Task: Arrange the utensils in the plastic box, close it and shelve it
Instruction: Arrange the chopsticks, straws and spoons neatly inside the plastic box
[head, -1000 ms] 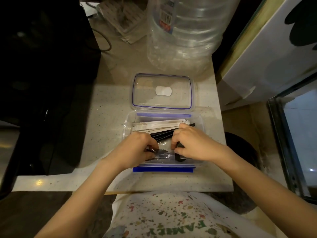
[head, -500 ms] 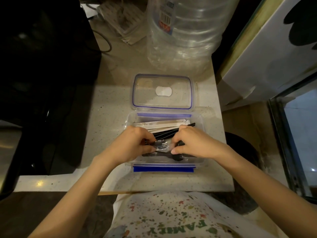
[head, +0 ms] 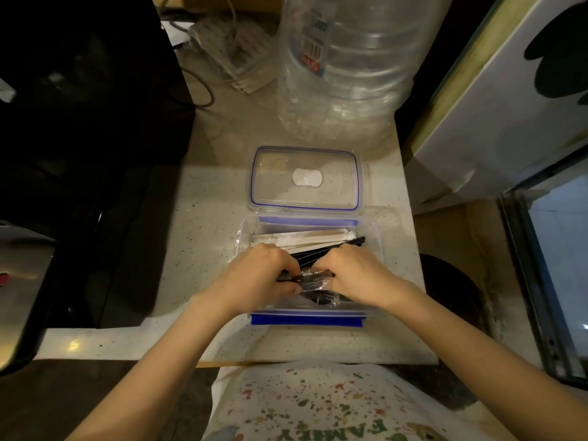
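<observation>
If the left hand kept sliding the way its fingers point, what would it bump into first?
The left hand points rightward inside the plastic box, so it would most likely meet the right hand first, across the clear-wrapped black utensils both are gripping. Depth is hard to judge.

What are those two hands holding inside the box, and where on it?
Both hands, left hand and right hand, pinch a clear-wrapped black utensil over the plastic box, one at each end of the wrapper.

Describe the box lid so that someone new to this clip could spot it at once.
Find the big clear water bottle at the counter's back. Just in front of it the lid lies flat, behind the open plastic box. Its blue seal line and white centre patch set it apart.
</observation>
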Available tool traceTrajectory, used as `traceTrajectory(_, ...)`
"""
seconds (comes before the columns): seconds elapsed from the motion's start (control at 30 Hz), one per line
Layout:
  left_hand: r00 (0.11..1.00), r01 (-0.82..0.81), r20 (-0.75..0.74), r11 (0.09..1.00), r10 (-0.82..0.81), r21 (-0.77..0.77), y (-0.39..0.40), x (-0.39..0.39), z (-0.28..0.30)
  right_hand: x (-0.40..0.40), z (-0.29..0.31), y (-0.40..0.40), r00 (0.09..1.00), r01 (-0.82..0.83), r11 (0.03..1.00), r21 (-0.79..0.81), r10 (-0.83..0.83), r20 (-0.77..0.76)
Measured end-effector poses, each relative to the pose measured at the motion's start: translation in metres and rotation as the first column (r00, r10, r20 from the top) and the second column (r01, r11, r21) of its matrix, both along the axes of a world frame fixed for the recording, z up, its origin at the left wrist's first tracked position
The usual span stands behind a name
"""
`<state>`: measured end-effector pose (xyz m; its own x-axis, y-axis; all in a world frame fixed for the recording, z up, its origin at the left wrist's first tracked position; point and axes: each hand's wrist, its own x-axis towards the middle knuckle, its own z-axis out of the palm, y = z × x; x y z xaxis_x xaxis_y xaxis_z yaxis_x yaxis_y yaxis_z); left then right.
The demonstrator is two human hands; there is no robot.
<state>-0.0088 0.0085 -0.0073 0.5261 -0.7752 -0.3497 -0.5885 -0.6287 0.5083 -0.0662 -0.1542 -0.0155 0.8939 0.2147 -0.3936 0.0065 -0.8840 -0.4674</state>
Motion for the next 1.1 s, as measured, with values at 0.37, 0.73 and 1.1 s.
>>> traceTrajectory(0.37,0.997,0.067,-0.044,0.994,-0.063,0.089,-0.002,-0.004,-0.002,0.016,-0.01,0.006,0.974,0.136,0.973,0.188,-0.096,-0.204)
traceTrajectory(0.73,0.999,-0.041,-0.011,0.996,0.042,0.074,-0.01,-0.007,-0.018,0.003,0.022,-0.039,0.995,0.103,0.982,-0.157,-0.104,0.001)
traceTrajectory(1.1,0.991,-0.135,0.038,0.986,0.132,0.1,-0.017,-0.017,-0.025,-0.003,0.01,-0.019,0.999,-0.047,0.92,-0.389,0.046,-0.012)
